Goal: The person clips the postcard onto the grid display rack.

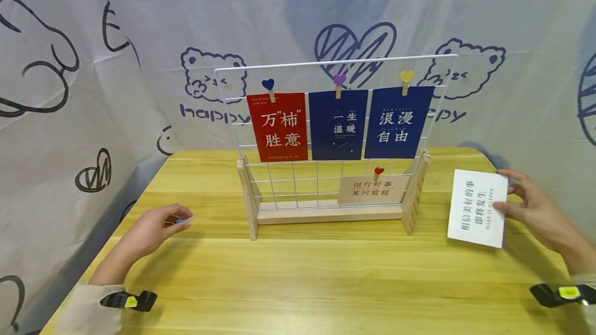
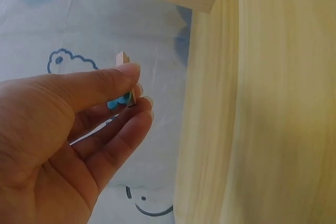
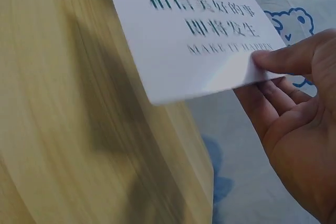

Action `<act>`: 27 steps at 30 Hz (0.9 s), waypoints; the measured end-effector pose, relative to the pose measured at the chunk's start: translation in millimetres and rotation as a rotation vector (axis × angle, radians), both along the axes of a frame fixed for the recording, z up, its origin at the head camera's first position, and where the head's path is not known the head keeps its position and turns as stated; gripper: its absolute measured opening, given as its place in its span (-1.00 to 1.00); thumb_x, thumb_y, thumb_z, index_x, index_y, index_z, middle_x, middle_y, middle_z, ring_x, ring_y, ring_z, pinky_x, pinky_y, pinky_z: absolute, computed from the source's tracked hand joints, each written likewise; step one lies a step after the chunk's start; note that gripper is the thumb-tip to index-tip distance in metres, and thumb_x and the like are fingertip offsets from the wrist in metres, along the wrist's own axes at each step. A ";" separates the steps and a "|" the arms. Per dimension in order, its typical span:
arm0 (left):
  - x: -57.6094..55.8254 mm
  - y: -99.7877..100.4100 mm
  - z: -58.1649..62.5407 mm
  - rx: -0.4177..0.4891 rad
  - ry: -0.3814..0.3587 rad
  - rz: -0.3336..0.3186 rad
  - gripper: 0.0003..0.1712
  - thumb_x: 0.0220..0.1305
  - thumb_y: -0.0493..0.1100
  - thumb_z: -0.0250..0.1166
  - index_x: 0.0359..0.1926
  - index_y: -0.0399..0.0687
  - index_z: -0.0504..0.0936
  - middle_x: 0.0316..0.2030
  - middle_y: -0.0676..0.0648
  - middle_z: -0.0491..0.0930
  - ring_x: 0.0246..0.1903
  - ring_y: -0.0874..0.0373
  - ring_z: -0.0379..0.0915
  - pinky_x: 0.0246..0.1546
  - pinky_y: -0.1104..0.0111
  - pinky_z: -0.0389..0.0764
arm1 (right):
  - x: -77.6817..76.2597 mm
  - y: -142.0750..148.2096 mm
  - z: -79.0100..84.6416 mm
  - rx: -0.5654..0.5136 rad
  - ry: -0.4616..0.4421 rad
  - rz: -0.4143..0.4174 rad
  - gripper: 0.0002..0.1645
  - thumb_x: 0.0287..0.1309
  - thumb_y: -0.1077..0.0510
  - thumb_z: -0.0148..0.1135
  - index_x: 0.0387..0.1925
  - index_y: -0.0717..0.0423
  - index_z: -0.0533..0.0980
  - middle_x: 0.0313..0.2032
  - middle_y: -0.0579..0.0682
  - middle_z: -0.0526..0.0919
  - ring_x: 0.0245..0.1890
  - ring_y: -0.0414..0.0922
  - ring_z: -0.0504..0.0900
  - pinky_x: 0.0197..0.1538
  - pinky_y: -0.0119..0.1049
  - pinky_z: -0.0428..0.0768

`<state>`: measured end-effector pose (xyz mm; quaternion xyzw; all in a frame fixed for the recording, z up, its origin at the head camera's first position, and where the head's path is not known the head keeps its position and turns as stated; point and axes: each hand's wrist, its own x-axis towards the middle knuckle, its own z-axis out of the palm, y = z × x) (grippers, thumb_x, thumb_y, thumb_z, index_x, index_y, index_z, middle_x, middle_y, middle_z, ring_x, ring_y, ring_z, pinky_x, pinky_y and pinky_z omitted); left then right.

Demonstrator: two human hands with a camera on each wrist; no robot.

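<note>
My left hand [image 1: 151,229] pinches a small wooden clothespin [image 2: 124,57] with a light blue decoration between thumb and fingers, above the table's left side. On the right, my right hand [image 1: 535,211] holds a white card [image 1: 472,208] with printed characters and "MAKE IT HAPPEN", thumb on its face and fingers behind. Between the hands stands a white wire grid rack [image 1: 293,180] on a wooden base. Clipped along its upper part are a red card [image 1: 279,146] and two blue cards [image 1: 337,143], [image 1: 396,151]. A beige card [image 1: 349,195] hangs lower right.
Heart-topped clothespins hold the hung cards: dark blue [image 1: 268,85], purple [image 1: 339,80], yellow [image 1: 407,76] and red [image 1: 379,171]. The rack stands toward the back of the wooden table [image 1: 298,273]. Behind it hangs a white curtain [image 1: 261,9] with cartoon drawings.
</note>
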<state>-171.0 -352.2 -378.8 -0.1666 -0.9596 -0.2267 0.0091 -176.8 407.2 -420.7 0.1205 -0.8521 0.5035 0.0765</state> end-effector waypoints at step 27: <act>-1.9 56.4 20.3 0.057 0.047 -0.082 -0.86 0.31 -0.18 0.33 -0.11 0.02 0.66 -0.22 0.08 0.65 -0.28 0.22 0.58 -0.26 0.29 0.63 | 12.3 -51.2 12.3 -0.569 -0.016 0.266 -0.32 0.16 0.69 0.00 0.20 0.09 0.29 -0.16 0.00 0.69 -0.29 -0.13 0.72 -0.31 -0.36 0.67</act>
